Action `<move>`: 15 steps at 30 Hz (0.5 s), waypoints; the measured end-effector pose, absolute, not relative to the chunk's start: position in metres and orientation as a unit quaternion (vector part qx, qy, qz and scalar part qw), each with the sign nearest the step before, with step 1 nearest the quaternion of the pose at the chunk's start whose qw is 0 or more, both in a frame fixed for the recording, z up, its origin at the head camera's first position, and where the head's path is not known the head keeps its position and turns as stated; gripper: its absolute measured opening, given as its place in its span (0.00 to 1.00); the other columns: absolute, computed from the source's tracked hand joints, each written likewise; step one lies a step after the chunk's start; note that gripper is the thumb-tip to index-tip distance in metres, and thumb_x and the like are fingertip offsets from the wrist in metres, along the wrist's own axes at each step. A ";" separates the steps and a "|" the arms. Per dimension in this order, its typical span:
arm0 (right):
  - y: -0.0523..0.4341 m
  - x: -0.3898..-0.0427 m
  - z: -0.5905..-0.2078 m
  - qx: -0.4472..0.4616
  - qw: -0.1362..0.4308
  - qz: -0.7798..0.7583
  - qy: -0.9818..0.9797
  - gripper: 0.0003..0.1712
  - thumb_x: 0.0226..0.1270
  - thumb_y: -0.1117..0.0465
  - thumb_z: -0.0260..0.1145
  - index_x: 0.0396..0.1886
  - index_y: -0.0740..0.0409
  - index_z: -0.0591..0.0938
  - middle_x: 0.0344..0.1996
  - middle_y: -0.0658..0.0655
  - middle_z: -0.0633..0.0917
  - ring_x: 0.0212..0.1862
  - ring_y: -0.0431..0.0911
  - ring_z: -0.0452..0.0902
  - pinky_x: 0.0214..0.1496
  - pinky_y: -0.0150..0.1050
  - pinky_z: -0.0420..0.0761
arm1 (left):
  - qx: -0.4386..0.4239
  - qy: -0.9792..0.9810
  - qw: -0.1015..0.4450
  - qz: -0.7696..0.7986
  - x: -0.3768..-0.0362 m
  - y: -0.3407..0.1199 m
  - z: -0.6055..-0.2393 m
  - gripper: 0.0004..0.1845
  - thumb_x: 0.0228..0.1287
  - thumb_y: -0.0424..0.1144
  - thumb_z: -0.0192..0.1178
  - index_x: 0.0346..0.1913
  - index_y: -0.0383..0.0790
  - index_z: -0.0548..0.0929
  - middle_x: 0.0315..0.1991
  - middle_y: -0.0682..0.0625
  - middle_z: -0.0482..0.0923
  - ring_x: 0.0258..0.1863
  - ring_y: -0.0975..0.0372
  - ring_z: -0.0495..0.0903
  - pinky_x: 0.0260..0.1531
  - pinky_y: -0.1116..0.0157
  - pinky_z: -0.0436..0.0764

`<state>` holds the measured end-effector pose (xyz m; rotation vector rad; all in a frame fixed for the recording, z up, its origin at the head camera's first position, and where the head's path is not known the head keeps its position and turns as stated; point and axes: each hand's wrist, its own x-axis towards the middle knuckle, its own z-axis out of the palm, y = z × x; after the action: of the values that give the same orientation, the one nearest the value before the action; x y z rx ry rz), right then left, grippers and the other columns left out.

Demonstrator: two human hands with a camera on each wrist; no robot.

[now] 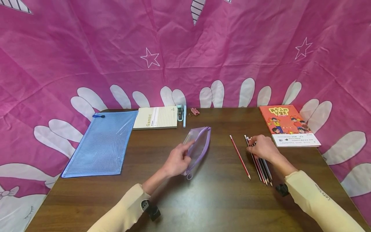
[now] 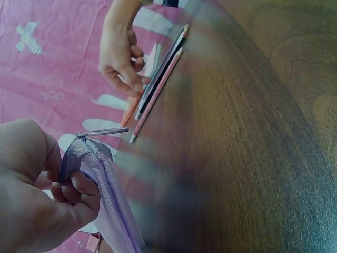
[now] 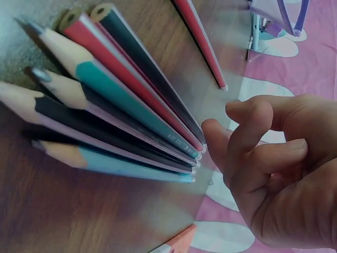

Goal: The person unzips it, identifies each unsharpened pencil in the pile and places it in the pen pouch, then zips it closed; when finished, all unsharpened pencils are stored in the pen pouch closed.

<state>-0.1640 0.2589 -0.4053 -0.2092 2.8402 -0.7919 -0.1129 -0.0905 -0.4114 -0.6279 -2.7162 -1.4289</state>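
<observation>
Our left hand pinches the soft, light purple pouch near its zipper end; it looks empty, though we cannot tell for sure. Our right hand rests, fingers curled, on the upper ends of the pencil bundle: stiff, light, prone to rolling. One red pencil lies between the hands.

6 bunched pencils, 1 pencil apart, 2 pouches.
</observation>
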 end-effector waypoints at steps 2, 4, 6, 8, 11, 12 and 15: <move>0.258 -0.164 -0.406 -0.067 0.092 -0.265 0.958 0.16 0.61 0.62 0.68 0.42 0.72 0.81 0.12 0.52 0.79 0.17 0.46 0.79 0.25 0.40 0.75 | -0.200 -0.869 0.006 -0.453 -0.113 -0.091 -0.412 0.36 0.50 0.21 0.53 0.69 0.31 0.73 0.29 0.50 0.67 0.24 0.63 0.67 0.21 0.67 0.74; 0.256 -0.165 -0.406 -0.065 0.089 -0.261 0.959 0.16 0.61 0.62 0.69 0.43 0.72 0.81 0.11 0.51 0.79 0.17 0.45 0.79 0.27 0.42 0.76 | -0.199 -0.869 0.006 -0.452 -0.113 -0.091 -0.413 0.36 0.50 0.21 0.54 0.69 0.31 0.72 0.29 0.50 0.67 0.24 0.63 0.67 0.21 0.67 0.74; 0.255 -0.165 -0.406 -0.062 0.087 -0.258 0.960 0.17 0.61 0.62 0.69 0.43 0.71 0.81 0.11 0.51 0.79 0.17 0.45 0.79 0.28 0.43 0.76 | -0.198 -0.869 0.006 -0.452 -0.113 -0.091 -0.413 0.36 0.50 0.21 0.54 0.69 0.31 0.72 0.29 0.49 0.67 0.25 0.62 0.67 0.21 0.67 0.74; 0.254 -0.166 -0.407 -0.059 0.087 -0.253 0.962 0.17 0.61 0.62 0.69 0.44 0.71 0.81 0.11 0.51 0.79 0.17 0.44 0.79 0.28 0.44 0.76 | -0.198 -0.869 0.006 -0.454 -0.113 -0.091 -0.412 0.36 0.50 0.21 0.54 0.69 0.31 0.72 0.29 0.49 0.67 0.25 0.62 0.68 0.20 0.67 0.74; 0.254 -0.167 -0.407 -0.052 0.089 -0.248 0.963 0.17 0.61 0.62 0.69 0.44 0.72 0.81 0.11 0.51 0.79 0.17 0.44 0.79 0.28 0.44 0.76 | -0.197 -0.869 0.007 -0.454 -0.114 -0.091 -0.412 0.36 0.50 0.22 0.53 0.69 0.31 0.72 0.29 0.49 0.68 0.25 0.62 0.68 0.20 0.67 0.75; 0.254 -0.168 -0.408 -0.050 0.091 -0.247 0.963 0.18 0.61 0.62 0.69 0.45 0.72 0.80 0.12 0.51 0.80 0.17 0.44 0.79 0.27 0.44 0.76 | -0.196 -0.869 0.007 -0.454 -0.114 -0.091 -0.412 0.36 0.50 0.22 0.53 0.69 0.31 0.72 0.29 0.49 0.68 0.25 0.62 0.68 0.21 0.67 0.75; 0.253 -0.170 -0.409 -0.040 0.100 -0.246 0.963 0.18 0.62 0.62 0.68 0.47 0.72 0.80 0.13 0.52 0.80 0.17 0.43 0.79 0.26 0.44 0.75 | -0.193 -0.870 0.005 -0.453 -0.114 -0.091 -0.413 0.37 0.50 0.22 0.53 0.69 0.31 0.72 0.30 0.49 0.68 0.26 0.62 0.68 0.22 0.67 0.76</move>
<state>-0.1697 0.2534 -0.4090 -0.1185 2.8480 -0.7260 -0.1143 -0.0912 -0.4125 -0.6054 -2.7261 -1.4188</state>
